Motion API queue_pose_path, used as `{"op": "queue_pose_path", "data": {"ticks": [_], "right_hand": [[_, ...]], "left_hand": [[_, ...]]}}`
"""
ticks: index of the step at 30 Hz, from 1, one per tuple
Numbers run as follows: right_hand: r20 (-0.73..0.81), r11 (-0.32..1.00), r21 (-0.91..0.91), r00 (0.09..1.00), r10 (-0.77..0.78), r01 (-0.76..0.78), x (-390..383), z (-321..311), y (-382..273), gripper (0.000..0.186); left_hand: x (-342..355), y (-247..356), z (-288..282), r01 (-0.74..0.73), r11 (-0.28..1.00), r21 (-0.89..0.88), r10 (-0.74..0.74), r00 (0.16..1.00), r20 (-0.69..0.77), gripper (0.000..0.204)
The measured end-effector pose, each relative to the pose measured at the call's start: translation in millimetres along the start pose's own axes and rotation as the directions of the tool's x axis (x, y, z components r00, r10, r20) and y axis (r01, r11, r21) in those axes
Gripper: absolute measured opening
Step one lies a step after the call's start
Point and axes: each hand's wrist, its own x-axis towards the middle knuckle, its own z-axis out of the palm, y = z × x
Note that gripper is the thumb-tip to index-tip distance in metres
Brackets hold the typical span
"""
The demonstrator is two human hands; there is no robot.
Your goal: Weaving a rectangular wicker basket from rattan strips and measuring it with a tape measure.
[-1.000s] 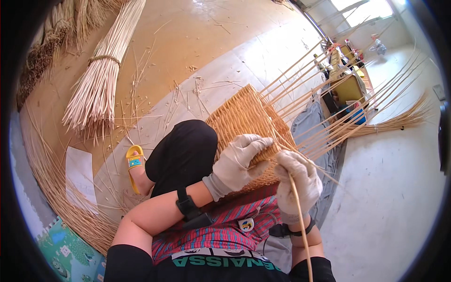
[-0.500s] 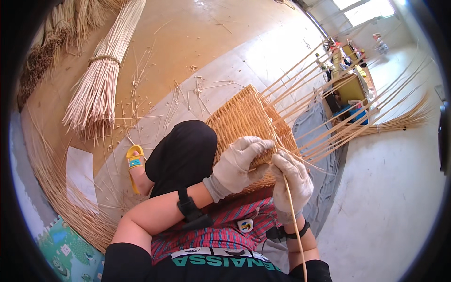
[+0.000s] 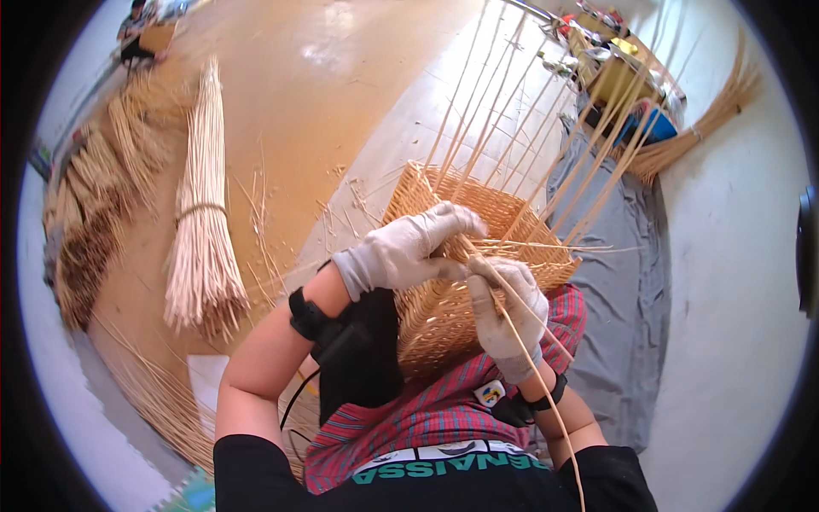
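Note:
A woven wicker basket [image 3: 444, 320] rests in my lap, tilted, its long upright stakes [image 3: 465, 158] standing up from the rim and fanning away from me. Both hands wear whitish work gloves. At the rim's near corner, my left hand [image 3: 414, 247] is closed over the basket edge, thumb below and fingers above. Close beside it, my right hand [image 3: 510, 316] pinches a long wicker strand [image 3: 550, 397], whose tail hangs down past my right forearm. Another thin strand end pokes out beside that hand. My gloves hide where the strand meets the rim.
A tied wicker bundle [image 3: 205, 230] lies on the floor at left, with darker bundles [image 3: 90, 230] behind it. Grey cloth [image 3: 614, 316] spreads at right. Tubs and odds and ends [image 3: 618, 81] stand far right beside another bundle [image 3: 708, 128]. A person [image 3: 136, 30] sits far left.
The view has shifted. The basket has turned, so its open inside shows more and its stakes point more upward. Both hands stay at the rim, the right one still pinching the strand.

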Motion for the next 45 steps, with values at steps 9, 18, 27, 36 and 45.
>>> {"op": "queue_pose_path", "data": {"ticks": [9,18,27,36,45], "right_hand": [[-0.2,0.975,0.159,0.962,0.184,-0.153,-19,-1,14,0.014],[0.261,0.202,0.833,0.688,0.677,-0.515,-20,11,59,0.02],[0.139,0.049,0.956,0.595,0.791,-0.289,-41,-1,105,0.022],[0.097,0.078,0.968,0.644,0.759,-0.238,-37,-8,112,0.024],[0.307,0.07,0.883,0.684,0.662,-0.464,-29,-22,120,0.021]], "left_hand": [[46,3,-27,0.65,0.73,-0.212,-0.433,0.68,0.592,0.036],[45,14,-23,0.724,0.66,-0.2,-0.544,0.644,0.538,0.018],[38,39,-1,0.751,0.625,-0.211,-0.677,0.657,0.331,0.024],[40,42,3,0.766,0.586,-0.266,-0.708,0.643,0.292,0.025],[43,42,3,0.789,0.542,-0.29,-0.722,0.614,0.319,0.024]]}}
